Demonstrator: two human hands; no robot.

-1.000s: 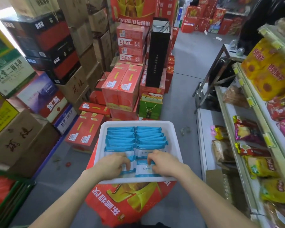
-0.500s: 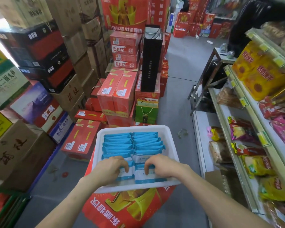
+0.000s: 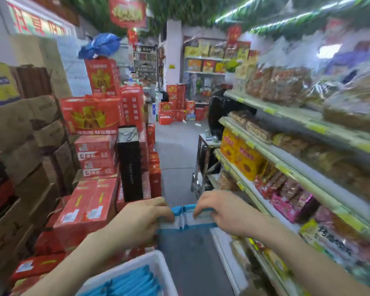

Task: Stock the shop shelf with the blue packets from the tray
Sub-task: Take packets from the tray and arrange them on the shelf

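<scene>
To our left, stacked red cartons [image 3: 90, 208] and brown cardboard boxes [image 3: 24, 133] wall in the aisle, with a tall black gift bag [image 3: 129, 165] standing among them. To our right runs the shop shelf [image 3: 286, 169], its pale green front edges carrying price tags. Its tiers are crowded with yellow biscuit packs [image 3: 244, 159], pink wrappers [image 3: 291, 201] and clear bags of brown snacks, all blurred. We see the left hand [image 3: 143, 218] and the right hand [image 3: 220, 212] raised over the aisle. Each has its fingers curled over the top edge of a small upright stack of blue packets [image 3: 185, 218], clamping it from either side. The packets look like glossy film, blue with white panels. Below, at the bottom edge of the view, the white plastic tray [image 3: 137, 265] holds the remaining packets [image 3: 135, 283], lying in rows. The floor [image 3: 175, 146] is smooth grey, and the aisle runs to more shelving at the far wall.
</scene>
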